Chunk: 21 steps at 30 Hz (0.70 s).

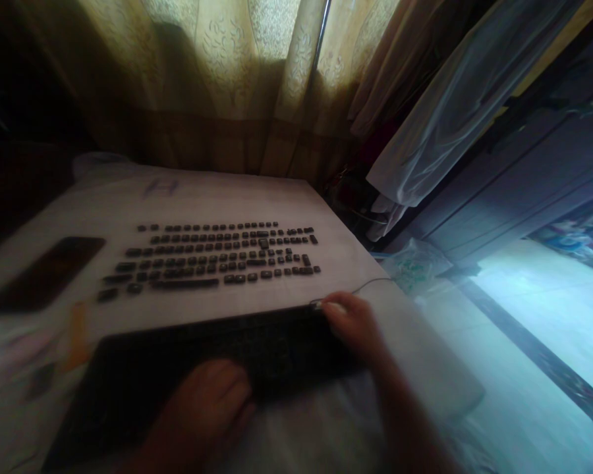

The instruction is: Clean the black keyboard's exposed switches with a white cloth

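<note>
A black keyboard body (188,368) with its keys off lies tilted on the white-covered surface (286,204) in front of me. My left hand (207,401) rests on its near edge, fingers curled over it. My right hand (353,326) grips its far right corner, where a thin cable (370,283) leaves it. Beyond the body, several loose black keycaps (212,260) are laid out in rows like a keyboard layout. The picture is dim and blurred, so finger detail is unclear.
A dark phone (44,273) lies flat at the left. An orange object (76,332) lies near the keyboard's left corner. A patterned curtain (237,79) hangs behind. A plastic bag (415,266) and a bright floor (538,309) are to the right.
</note>
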Each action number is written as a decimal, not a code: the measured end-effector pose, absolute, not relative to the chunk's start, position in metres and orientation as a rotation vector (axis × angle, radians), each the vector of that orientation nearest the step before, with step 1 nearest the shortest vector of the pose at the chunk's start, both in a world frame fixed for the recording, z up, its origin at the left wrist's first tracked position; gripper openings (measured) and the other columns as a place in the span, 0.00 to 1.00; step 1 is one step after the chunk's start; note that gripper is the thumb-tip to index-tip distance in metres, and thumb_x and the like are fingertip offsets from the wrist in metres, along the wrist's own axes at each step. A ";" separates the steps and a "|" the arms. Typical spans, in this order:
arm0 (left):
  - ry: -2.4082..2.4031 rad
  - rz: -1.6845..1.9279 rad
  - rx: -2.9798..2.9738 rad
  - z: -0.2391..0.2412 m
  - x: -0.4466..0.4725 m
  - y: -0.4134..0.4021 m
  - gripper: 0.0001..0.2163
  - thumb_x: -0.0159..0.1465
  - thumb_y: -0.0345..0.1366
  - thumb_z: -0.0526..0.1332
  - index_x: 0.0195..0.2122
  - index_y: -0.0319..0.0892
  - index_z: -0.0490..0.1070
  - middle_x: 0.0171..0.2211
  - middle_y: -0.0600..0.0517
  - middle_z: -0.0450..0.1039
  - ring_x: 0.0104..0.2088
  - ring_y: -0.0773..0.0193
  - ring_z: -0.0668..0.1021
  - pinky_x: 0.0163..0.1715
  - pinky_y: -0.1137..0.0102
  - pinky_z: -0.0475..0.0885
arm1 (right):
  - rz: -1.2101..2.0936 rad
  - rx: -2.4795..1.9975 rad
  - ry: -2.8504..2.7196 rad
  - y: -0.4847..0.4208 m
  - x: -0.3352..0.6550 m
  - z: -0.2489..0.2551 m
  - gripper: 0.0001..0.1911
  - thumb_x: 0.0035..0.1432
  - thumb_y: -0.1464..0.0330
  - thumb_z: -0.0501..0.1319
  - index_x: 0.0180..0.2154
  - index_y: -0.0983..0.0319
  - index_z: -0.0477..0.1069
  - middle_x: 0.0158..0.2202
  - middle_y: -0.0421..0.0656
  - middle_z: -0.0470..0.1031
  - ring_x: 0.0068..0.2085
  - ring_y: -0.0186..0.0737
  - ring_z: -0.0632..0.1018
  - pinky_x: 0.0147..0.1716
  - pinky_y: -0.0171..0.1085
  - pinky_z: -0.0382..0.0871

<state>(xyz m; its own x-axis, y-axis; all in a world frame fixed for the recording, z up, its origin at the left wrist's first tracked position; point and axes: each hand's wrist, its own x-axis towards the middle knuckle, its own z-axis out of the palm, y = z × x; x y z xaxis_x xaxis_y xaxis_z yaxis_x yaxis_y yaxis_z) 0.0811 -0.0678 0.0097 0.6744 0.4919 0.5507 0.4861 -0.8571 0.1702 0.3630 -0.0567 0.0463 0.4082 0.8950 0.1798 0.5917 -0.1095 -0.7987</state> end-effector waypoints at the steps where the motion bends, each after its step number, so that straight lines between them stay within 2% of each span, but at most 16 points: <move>1: 0.821 0.966 2.889 0.011 0.083 -0.068 0.15 0.72 0.34 0.49 0.37 0.46 0.75 0.35 0.55 0.79 0.38 0.64 0.78 0.41 0.68 0.74 | 0.432 -1.801 -1.325 -0.057 0.360 0.047 0.07 0.50 0.65 0.62 0.26 0.58 0.78 0.26 0.42 0.81 0.31 0.44 0.80 0.33 0.39 0.73; 6: 0.775 1.011 3.036 0.001 0.093 -0.067 0.14 0.73 0.33 0.49 0.46 0.48 0.76 0.44 0.56 0.80 0.46 0.63 0.78 0.46 0.66 0.73 | 0.340 -1.573 -1.760 -0.053 0.341 0.042 0.06 0.52 0.72 0.61 0.29 0.59 0.77 0.28 0.41 0.81 0.31 0.40 0.80 0.35 0.37 0.72; 15: 0.765 1.056 2.946 -0.026 0.093 -0.069 0.16 0.72 0.31 0.48 0.48 0.48 0.75 0.46 0.56 0.79 0.50 0.63 0.77 0.54 0.64 0.69 | 0.233 -1.423 -1.970 -0.056 0.327 0.023 0.08 0.56 0.75 0.60 0.31 0.59 0.76 0.28 0.42 0.79 0.30 0.38 0.79 0.31 0.34 0.71; 21: 0.691 0.817 3.055 -0.005 0.085 -0.063 0.19 0.74 0.31 0.45 0.50 0.51 0.75 0.47 0.59 0.80 0.50 0.66 0.76 0.51 0.69 0.72 | 0.194 -1.443 -1.986 -0.054 0.325 0.024 0.09 0.57 0.75 0.58 0.30 0.60 0.75 0.26 0.42 0.78 0.29 0.38 0.78 0.30 0.35 0.71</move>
<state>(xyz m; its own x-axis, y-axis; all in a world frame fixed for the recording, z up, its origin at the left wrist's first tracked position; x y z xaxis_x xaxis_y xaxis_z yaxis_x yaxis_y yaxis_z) 0.0849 -0.0629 -0.0052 0.7821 0.3780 0.4955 0.4260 -0.9045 0.0176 0.3252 -0.0540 0.0240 -0.1678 0.8896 0.4248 0.7909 0.3787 -0.4807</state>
